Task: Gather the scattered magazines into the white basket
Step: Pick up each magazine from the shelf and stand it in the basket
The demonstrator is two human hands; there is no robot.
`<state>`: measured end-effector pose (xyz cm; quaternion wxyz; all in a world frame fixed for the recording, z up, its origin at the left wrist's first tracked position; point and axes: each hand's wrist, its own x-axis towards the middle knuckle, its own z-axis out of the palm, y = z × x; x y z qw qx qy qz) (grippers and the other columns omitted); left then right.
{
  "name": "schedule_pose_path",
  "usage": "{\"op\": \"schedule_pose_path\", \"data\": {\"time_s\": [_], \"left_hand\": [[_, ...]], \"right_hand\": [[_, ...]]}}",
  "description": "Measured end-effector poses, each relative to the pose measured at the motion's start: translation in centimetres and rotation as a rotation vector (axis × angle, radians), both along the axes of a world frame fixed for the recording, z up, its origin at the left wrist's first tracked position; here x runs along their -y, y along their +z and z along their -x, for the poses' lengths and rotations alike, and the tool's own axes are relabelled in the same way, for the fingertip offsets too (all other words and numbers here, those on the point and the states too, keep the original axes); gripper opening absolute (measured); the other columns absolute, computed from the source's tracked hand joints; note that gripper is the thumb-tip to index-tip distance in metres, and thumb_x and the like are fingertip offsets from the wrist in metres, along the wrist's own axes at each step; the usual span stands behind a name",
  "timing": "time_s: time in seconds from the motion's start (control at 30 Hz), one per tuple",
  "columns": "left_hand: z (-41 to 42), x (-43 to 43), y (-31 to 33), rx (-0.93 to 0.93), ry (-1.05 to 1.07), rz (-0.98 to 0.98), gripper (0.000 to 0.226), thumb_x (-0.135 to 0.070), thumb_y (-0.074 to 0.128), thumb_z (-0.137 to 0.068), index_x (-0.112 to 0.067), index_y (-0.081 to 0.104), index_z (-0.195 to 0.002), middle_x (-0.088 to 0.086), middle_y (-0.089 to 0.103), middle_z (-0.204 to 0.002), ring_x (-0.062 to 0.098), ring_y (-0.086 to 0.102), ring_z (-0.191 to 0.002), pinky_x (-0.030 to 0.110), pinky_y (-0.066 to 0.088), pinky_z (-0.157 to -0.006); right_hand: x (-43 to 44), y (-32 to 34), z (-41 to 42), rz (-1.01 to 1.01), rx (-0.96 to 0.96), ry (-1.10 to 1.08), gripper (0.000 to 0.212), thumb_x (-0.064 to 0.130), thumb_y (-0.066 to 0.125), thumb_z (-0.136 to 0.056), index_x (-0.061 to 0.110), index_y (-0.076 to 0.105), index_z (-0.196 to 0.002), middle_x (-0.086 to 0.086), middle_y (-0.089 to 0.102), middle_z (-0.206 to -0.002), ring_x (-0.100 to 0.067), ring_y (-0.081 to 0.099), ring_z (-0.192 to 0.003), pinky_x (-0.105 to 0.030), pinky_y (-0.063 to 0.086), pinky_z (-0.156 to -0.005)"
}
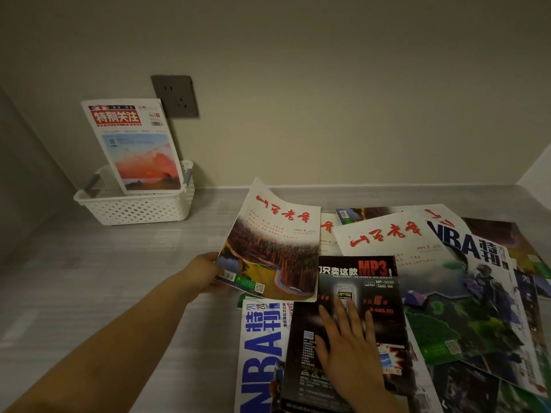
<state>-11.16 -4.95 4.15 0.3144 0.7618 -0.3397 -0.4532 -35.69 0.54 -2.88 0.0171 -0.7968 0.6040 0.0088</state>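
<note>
A white perforated basket [134,205] stands at the back left against the wall, with a red-titled magazine [135,144] leaning upright in it. My left hand [204,274] grips the lower left corner of a landscape-cover magazine [272,251], which is lifted and tilted above the pile. My right hand [350,350] lies flat, fingers spread, on a black MP3 magazine [354,296]. Several more magazines are scattered on the right, among them an NBA issue [259,353] near the front and a white one with red calligraphy [387,236].
The grey floor [104,278] stretches between the pile and the basket. A dark wall socket [175,96] sits above the basket. The wall runs along the back, and a pale corner [536,171] juts in at the right.
</note>
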Motion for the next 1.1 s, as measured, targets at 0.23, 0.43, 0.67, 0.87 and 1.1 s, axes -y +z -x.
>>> {"op": "schedule_pose_path", "data": {"time_s": [0.23, 0.43, 0.67, 0.87, 1.1], "left_hand": [[-1.7, -3.2, 1.2, -0.294, 0.041, 0.162, 0.024, -0.003, 0.039, -0.09, -0.015, 0.058, -0.084, 0.009, 0.062, -0.085, 0.02, 0.059, -0.074, 0.025, 0.05, -0.055], [-3.4, -5.7, 2.4, -0.383, 0.042, 0.262, 0.028, 0.002, 0.039, -0.089, -0.016, 0.06, -0.082, 0.003, 0.069, -0.072, 0.015, 0.066, -0.06, 0.017, 0.053, -0.045], [-8.5, -7.1, 5.3, -0.237, -0.068, 0.397, 0.032, 0.003, 0.048, -0.085, -0.025, 0.063, -0.088, -0.008, 0.072, -0.08, 0.01, 0.069, -0.072, 0.015, 0.054, -0.056], [-14.4, -5.8, 8.2, -0.007, -0.016, 0.484, 0.037, 0.012, 0.047, -0.081, -0.022, 0.056, -0.093, -0.008, 0.063, -0.086, -0.001, 0.058, -0.073, 0.003, 0.047, -0.054], [-22.9, -0.1, 12.4, 0.223, 0.109, 0.57, 0.031, 0.005, 0.05, -0.084, 0.001, 0.049, -0.114, 0.018, 0.058, -0.108, 0.033, 0.057, -0.098, 0.041, 0.051, -0.082]], "right_hand": [[1.0, 1.0, 0.1, -0.158, 0.24, -0.086, 0.047, 0.048, 0.028, -0.091, 0.032, 0.033, -0.135, -0.002, 0.026, -0.152, -0.021, 0.017, -0.141, -0.036, -0.007, -0.114], [3.6, 6.3, -3.9, -0.726, 1.593, -0.411, 0.03, 0.044, 0.039, -0.089, 0.026, 0.053, -0.108, -0.002, 0.06, -0.106, -0.025, 0.058, -0.1, -0.045, 0.05, -0.081], [7.3, 9.0, -10.2, -0.659, 1.648, -0.299, 0.03, -0.003, 0.051, -0.083, 0.003, 0.056, -0.112, -0.007, 0.065, -0.09, -0.03, 0.059, -0.089, -0.037, 0.046, -0.078], [9.5, 11.4, -17.2, -0.535, 1.515, -0.162, 0.034, 0.005, 0.055, -0.084, 0.007, 0.055, -0.118, -0.012, 0.062, -0.11, -0.028, 0.059, -0.094, -0.037, 0.049, -0.081], [12.9, 14.6, -25.1, -0.362, 1.339, -0.004, 0.032, 0.005, 0.052, -0.088, 0.0, 0.053, -0.119, -0.014, 0.061, -0.111, -0.02, 0.054, -0.088, -0.029, 0.042, -0.074]]}}
